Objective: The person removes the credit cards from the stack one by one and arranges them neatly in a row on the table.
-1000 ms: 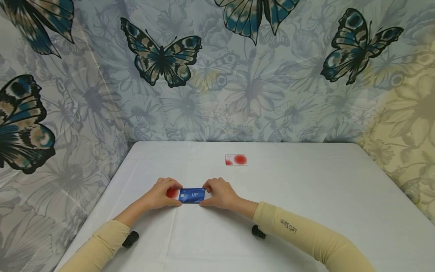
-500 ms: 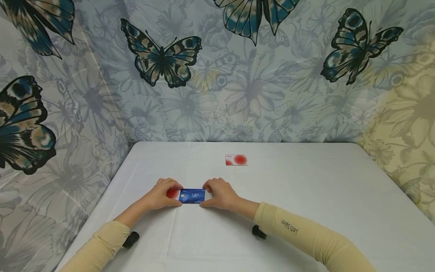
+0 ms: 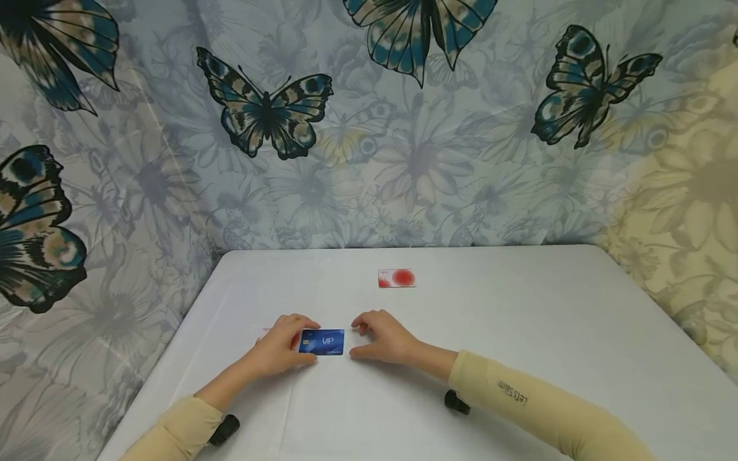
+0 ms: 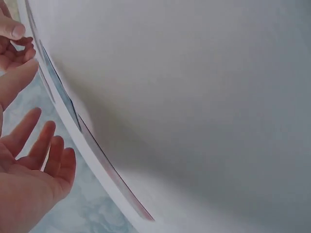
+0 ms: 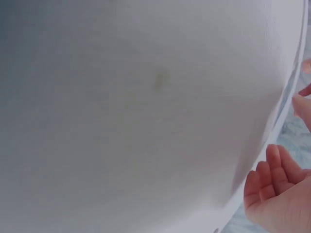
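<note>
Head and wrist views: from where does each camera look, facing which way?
Head: worn on head, forward and down at the blue VIP card; left hand, right hand, sleeves show.
Left wrist: on that wrist, facing the white tabletop; both hands at left.
Right wrist: on that wrist, facing the tabletop; both hands at right.
Both wrist views share the tabletop.

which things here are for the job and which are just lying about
Likely in the job:
blue VIP card, between left grip and right grip
near red-and-white card, partly hidden by the left grip

Apparently just lying about:
far red-and-white card, untouched
butterfly-patterned backdrop, only scenery
</note>
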Demonstrator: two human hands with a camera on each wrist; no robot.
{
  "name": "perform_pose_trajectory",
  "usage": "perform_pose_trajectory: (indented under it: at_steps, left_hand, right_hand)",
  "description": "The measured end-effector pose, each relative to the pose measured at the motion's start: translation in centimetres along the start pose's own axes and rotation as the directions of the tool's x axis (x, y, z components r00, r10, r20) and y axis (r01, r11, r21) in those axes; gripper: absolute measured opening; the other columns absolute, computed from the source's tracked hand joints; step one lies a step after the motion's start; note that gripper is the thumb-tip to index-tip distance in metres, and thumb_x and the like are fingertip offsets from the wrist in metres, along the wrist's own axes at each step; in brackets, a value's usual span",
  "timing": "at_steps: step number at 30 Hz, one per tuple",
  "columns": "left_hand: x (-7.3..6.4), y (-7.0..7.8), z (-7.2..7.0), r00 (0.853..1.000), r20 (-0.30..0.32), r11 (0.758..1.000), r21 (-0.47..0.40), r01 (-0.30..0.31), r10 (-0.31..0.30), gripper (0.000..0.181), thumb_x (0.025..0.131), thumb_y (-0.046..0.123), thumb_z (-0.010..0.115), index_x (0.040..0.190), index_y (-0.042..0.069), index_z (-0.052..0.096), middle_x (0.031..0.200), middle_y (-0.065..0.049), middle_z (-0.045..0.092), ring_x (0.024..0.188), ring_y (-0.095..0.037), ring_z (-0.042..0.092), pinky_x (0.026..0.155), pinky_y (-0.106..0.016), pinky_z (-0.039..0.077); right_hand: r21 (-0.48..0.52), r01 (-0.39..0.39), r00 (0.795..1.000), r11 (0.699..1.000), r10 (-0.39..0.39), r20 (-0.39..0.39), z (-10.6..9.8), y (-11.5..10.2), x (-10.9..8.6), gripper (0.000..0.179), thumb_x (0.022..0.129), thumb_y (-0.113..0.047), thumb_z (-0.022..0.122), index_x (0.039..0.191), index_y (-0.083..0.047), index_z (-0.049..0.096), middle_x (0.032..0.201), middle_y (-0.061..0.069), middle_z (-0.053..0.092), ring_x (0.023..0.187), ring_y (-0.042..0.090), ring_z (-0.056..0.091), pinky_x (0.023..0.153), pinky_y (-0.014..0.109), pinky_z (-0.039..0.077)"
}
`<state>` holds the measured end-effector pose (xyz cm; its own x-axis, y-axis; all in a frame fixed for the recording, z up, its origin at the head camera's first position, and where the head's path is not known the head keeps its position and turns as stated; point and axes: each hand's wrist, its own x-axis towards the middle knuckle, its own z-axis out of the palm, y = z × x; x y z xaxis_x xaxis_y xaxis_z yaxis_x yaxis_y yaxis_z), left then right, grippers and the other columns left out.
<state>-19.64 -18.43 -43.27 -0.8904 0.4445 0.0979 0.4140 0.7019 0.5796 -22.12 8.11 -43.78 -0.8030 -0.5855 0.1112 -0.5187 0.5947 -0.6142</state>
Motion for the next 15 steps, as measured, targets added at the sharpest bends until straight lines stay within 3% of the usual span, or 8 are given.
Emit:
perform_pose_trajectory:
  at_steps: [6, 15]
  left_hand:
    - [0.5, 2.3, 1.2, 0.999, -0.003, 0.988, -0.151, -0.042, 0.042, 0.047, 0.083, 0.029, 0.079, 0.122, 0.01, 0.062, 0.118, -0.005, 0.062, 0.105, -0.024, 0.058, 0.091, -0.045, 0.048]
    - [1.7, 5.3, 3.5, 0.993, 0.063, 0.956, -0.283, -0.08, 0.102, 0.046, 0.084, 0.03, 0.078, 0.121, 0.008, 0.062, 0.115, -0.006, 0.063, 0.1, -0.022, 0.059, 0.086, -0.031, 0.051]
  right_hand:
    - [0.062, -0.002, 1.0, 0.998, 0.003, -0.015, -1.0, 0.7, -1.9, 0.042, 0.08, -0.029, 0.08, 0.113, -0.007, 0.064, 0.094, 0.0, 0.061, 0.09, 0.019, 0.051, 0.083, 0.034, 0.044]
    - [0.122, 0.003, 0.995, 0.993, 0.009, -0.095, -2.1, 1.9, -5.4, 0.037, 0.082, -0.025, 0.08, 0.111, -0.009, 0.066, 0.091, 0.0, 0.062, 0.084, 0.021, 0.055, 0.077, 0.029, 0.046]
